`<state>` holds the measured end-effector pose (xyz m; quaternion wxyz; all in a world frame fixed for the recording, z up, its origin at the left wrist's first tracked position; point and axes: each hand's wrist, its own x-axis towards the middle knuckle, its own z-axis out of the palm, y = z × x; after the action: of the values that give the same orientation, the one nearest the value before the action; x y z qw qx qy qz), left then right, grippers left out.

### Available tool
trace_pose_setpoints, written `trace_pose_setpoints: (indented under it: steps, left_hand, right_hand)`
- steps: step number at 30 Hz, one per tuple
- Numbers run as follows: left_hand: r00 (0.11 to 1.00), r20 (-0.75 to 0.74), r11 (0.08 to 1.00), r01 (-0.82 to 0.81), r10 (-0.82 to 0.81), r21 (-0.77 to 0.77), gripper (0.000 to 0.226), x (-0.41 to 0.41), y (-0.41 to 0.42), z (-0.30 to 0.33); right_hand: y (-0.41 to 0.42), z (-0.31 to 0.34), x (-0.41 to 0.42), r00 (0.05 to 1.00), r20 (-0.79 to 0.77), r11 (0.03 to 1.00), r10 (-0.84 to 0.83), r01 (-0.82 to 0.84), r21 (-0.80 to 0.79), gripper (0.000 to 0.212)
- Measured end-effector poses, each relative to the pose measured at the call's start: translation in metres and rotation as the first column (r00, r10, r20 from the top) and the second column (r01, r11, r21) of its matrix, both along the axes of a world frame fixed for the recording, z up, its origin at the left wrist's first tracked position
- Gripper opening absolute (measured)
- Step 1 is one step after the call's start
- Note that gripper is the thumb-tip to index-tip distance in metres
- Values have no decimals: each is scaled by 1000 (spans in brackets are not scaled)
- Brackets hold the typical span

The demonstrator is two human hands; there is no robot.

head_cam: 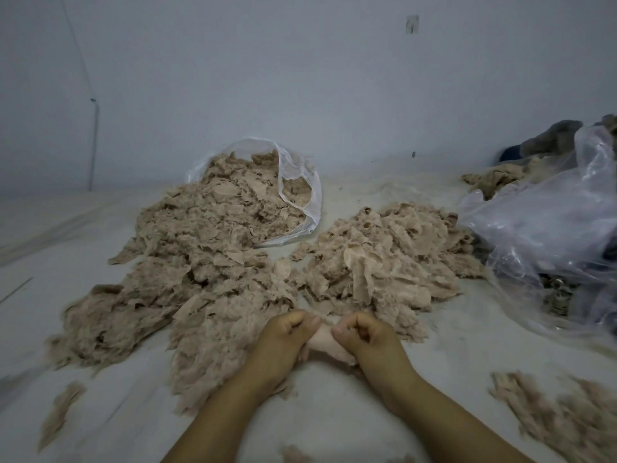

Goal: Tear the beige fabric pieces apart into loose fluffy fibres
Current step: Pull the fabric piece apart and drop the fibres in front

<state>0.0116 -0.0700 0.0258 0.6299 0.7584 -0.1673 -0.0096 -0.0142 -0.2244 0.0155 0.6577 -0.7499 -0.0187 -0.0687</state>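
A small beige fabric piece (325,344) is stretched between my two hands low in the middle of the view. My left hand (283,342) pinches its left end with curled fingers. My right hand (362,339) pinches its right end the same way, knuckles up. Just beyond my hands a large heap of beige fabric pieces (187,262) spreads to the left. A second heap of fabric pieces (384,262) lies to the right of it. Loose fluffy fibres (561,419) lie at the lower right.
A clear plastic bag (300,182) with more beige pieces lies open at the back of the left heap. A crumpled clear plastic bag (541,228) sits at the right, with dark cloth (551,138) behind it. A pale wall (300,78) closes the back. Small fibre tufts (60,412) lie lower left.
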Motion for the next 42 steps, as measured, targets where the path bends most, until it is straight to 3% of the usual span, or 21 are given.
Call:
trace_pose_setpoints:
  steps: [4,8,10,11,13,16,20,22,25,29,31,37,42]
  left_hand:
    - [992,-74,991,-111,105,-78,28,3,2,-2]
    - [995,-94,997,23,-30,-74,27,1,4,-1]
    - [997,-58,998,58,-58,-7,13,0,0,-2]
    - [999,-27,999,31,-30,8,7,0,-2,-2]
    - [993,18,994,-113,113,-13,21,7,-1,-4]
    - [960,-18,956,-279,279,-93,22,14,10,-2]
    - [999,-23,999,40,-39,38,24,4,6,-3]
    - [995,16,991,98,-100,87,17,0,-1,-3]
    - [998,56,998,-26,22,63,27,2,-6,-2]
    - [951,-102,943,-303,291,-138,28,9,-3,-3]
    - [928,-82,922,-370,362,-111,31,12,6,-1]
    - [999,-8,998,45,-45,53,23,-7,-7,0]
    - [986,-161,974,-70,35,-215,29,-2,-3,3]
  right_hand:
    - [-2,5,-2,991,-120,977,66,-40,207,23]
    - [-3,5,-4,987,-104,985,120,-106,138,22]
    - [-2,4,-4,991,-65,991,120,-116,71,19]
    - [-2,3,-4,991,-52,991,127,-124,48,20]
    - [-3,3,-3,989,-61,990,138,-135,46,25]
    - [-4,3,-3,987,-97,988,131,-123,92,27]
    - [-3,3,-6,992,-11,991,123,-122,61,17]
    - [-3,4,-6,992,15,992,124,-125,29,15]
    - [-2,4,-5,992,10,992,122,-123,24,18]
    - [-1,6,-6,996,35,992,80,-83,99,21]
    - [-5,5,-5,999,47,989,4,-11,146,19]
    - [-4,4,-4,1000,-3,961,31,-29,274,10]
    - [-6,3,-4,998,8,974,57,-57,218,12]
